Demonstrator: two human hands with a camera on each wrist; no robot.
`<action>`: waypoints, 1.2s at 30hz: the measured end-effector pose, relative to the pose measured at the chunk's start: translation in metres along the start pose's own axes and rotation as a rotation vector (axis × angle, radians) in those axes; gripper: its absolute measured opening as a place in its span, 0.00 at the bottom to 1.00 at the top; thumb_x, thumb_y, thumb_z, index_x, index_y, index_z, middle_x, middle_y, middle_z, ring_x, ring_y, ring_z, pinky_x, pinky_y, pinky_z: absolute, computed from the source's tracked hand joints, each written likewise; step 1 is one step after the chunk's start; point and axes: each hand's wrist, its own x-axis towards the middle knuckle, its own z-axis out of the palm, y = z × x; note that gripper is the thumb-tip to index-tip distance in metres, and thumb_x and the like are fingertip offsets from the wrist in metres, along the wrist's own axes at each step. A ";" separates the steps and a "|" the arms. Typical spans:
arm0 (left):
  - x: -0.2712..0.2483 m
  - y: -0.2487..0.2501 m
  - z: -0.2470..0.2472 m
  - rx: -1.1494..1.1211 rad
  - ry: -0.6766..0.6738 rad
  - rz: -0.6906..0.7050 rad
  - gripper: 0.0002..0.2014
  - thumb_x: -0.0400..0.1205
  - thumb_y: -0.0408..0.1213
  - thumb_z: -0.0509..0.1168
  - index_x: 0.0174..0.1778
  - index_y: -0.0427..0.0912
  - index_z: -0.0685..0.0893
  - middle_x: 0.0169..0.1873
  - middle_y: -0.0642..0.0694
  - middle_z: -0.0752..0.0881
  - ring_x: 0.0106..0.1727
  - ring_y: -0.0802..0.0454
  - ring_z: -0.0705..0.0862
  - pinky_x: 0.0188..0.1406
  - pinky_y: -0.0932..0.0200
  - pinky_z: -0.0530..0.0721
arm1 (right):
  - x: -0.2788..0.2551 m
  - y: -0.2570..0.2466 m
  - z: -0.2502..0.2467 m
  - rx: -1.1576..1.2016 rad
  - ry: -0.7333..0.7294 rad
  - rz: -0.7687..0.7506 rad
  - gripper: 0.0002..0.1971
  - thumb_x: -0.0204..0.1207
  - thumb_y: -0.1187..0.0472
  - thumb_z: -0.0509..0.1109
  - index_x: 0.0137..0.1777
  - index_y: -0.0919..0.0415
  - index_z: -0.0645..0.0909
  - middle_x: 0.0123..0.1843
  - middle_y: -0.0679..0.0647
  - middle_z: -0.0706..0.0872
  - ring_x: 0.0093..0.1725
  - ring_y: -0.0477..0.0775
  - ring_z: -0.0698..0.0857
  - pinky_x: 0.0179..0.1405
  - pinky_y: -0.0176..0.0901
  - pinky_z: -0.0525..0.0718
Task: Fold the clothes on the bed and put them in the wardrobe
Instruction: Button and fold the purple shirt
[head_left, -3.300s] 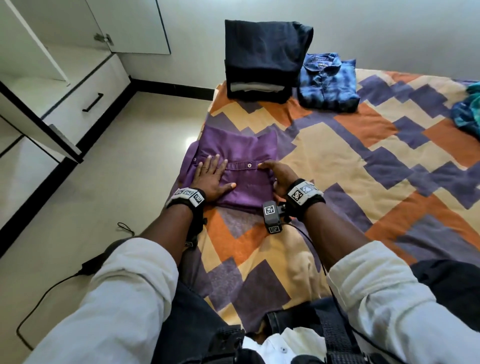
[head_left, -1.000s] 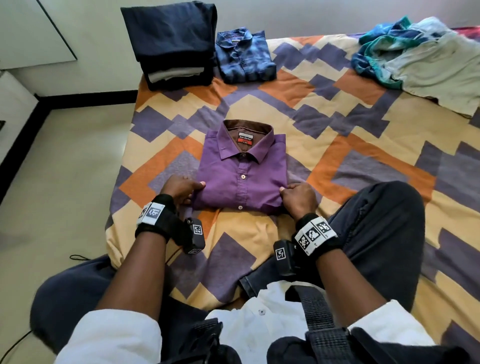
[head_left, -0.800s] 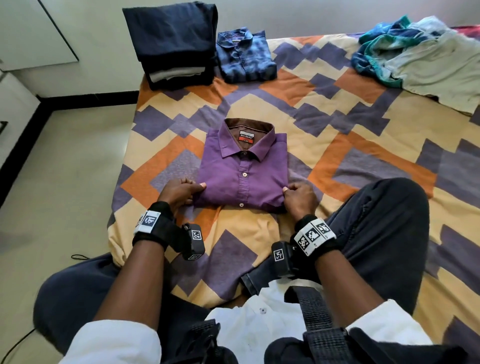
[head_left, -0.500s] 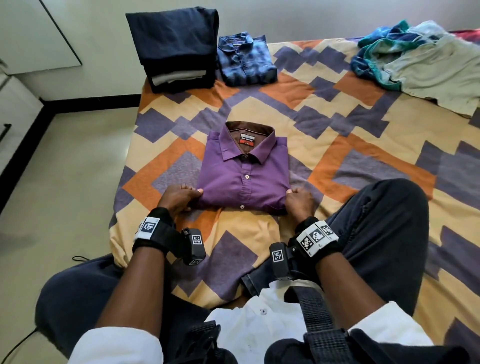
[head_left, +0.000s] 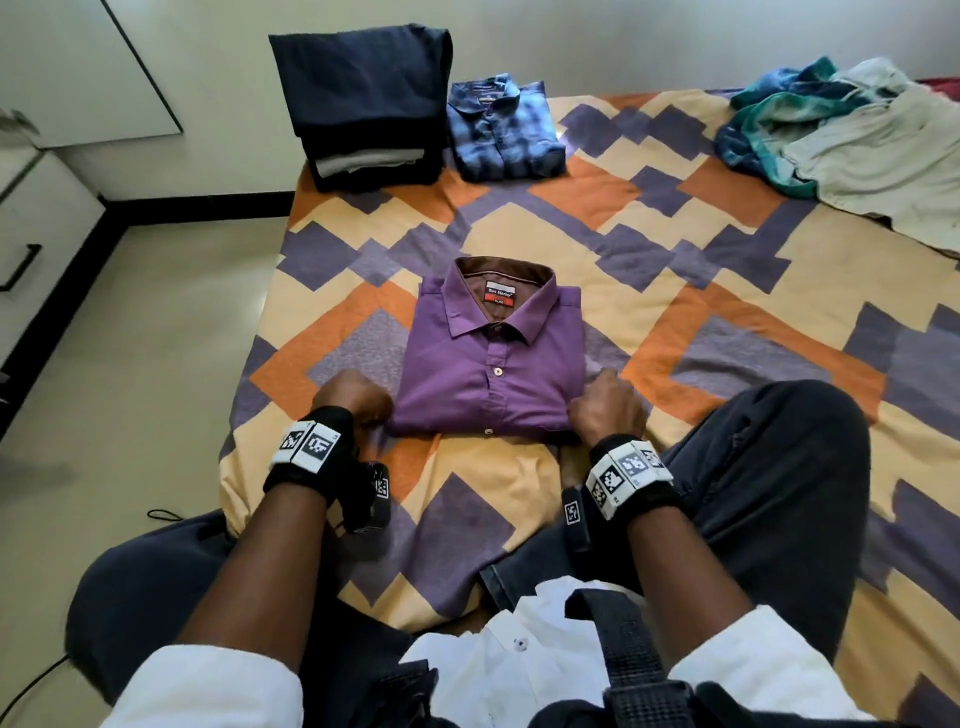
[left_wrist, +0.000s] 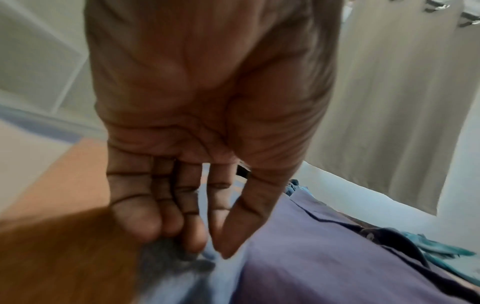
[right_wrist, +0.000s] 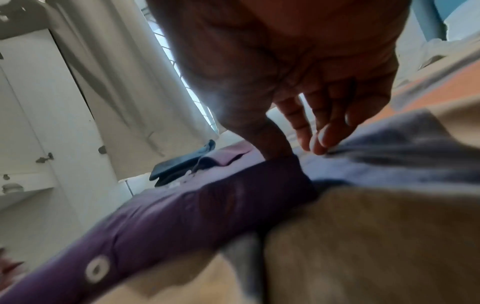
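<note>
1. Purple shirt (head_left: 493, 369) folded, collar at 12 o'clock, lies mid-bed on patterned bedsheet (head_left: 691, 270).
2. L hand (head_left: 353, 397) at shirt's 8 o'clock corner; fingers straight, together, tips down beside the hem.
3. R hand (head_left: 605, 405) at 4 o'clock corner; thumb on shirt edge, fingers loose, nothing gripped.
4. Dark folded stack (head_left: 363, 98) and blue checked shirt (head_left: 501, 130) at 11–12 o'clock; unfolded clothes (head_left: 852, 130) at 2 o'clock.
</note>
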 end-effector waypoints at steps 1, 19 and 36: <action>0.003 0.002 -0.007 0.085 0.049 0.034 0.05 0.71 0.31 0.70 0.39 0.33 0.86 0.40 0.34 0.87 0.43 0.38 0.87 0.42 0.54 0.84 | 0.006 -0.001 -0.003 0.012 0.011 -0.002 0.20 0.75 0.60 0.66 0.65 0.68 0.76 0.64 0.68 0.82 0.63 0.69 0.82 0.63 0.55 0.79; 0.107 0.105 0.004 -0.468 -0.110 0.040 0.09 0.79 0.36 0.75 0.43 0.33 0.86 0.44 0.40 0.88 0.38 0.46 0.85 0.34 0.58 0.81 | 0.122 -0.047 -0.024 0.826 -0.519 0.256 0.09 0.77 0.71 0.72 0.35 0.68 0.80 0.18 0.52 0.84 0.17 0.46 0.83 0.12 0.30 0.74; 0.064 0.156 -0.030 -0.785 0.127 0.416 0.07 0.81 0.30 0.69 0.54 0.36 0.81 0.43 0.43 0.88 0.43 0.49 0.87 0.39 0.57 0.85 | 0.155 -0.071 -0.053 1.008 -0.214 -0.160 0.07 0.67 0.64 0.70 0.45 0.59 0.86 0.46 0.59 0.91 0.47 0.59 0.88 0.49 0.57 0.86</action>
